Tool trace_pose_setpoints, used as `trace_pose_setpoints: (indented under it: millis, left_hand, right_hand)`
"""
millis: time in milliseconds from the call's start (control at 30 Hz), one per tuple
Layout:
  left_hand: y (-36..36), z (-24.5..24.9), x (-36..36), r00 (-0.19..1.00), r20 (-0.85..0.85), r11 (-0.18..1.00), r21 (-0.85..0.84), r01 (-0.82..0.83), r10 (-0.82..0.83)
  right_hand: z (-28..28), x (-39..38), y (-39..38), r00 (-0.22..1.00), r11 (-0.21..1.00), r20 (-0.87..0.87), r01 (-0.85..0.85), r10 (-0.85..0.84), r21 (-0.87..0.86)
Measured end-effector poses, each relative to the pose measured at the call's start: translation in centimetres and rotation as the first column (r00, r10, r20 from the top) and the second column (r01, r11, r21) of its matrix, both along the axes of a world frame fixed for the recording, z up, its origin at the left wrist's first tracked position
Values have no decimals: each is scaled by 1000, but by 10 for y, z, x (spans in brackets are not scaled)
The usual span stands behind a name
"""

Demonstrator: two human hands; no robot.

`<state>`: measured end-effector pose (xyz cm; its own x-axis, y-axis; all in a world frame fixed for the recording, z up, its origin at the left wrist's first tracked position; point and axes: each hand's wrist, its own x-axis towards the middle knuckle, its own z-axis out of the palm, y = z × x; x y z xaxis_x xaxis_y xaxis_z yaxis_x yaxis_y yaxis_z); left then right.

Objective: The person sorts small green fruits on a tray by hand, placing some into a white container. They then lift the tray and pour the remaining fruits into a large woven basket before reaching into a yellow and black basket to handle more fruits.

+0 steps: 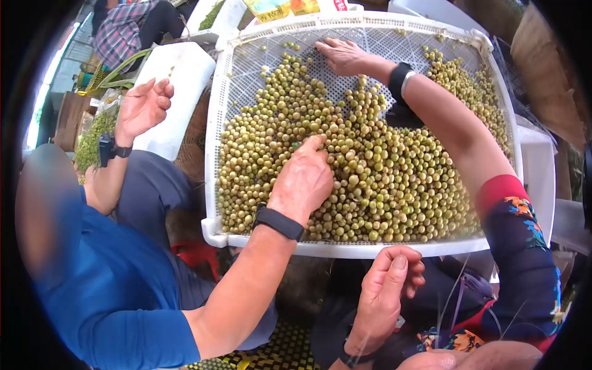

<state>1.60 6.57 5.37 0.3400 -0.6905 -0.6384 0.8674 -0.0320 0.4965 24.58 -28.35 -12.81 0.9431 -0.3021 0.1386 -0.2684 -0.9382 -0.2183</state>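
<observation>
A white plastic mesh tray [213, 154] holds a spread of small round yellow-green fruits [394, 185]. My right hand [346, 57] reaches across from the right, palm down, fingers stretched out on the mesh at the far side of the tray. A dark band circles that wrist. In front of the tray's near rim, my left hand [388, 287] is raised with fingers curled and thumb against them; whatever may be inside is hidden. A co-worker's hand [303, 179] touches the fruits near the tray's middle.
At left sits the co-worker in a blue shirt [123, 308], another hand [145, 108] raised beside a white foam box [179, 80]. Behind the tray are colourful packets [280, 9]. Farther back is another person in a checked shirt [120, 34]. Brown cardboard [549, 68] stands at right.
</observation>
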Motion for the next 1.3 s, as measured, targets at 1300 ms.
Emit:
trace_pose_setpoints:
  millis: [1300]
  left_hand:
    - [-63, -10, -20, 900, 416, 990, 111, 90, -128]
  right_hand:
    - [39, -260, -146, 958, 948, 171, 182, -231, 260]
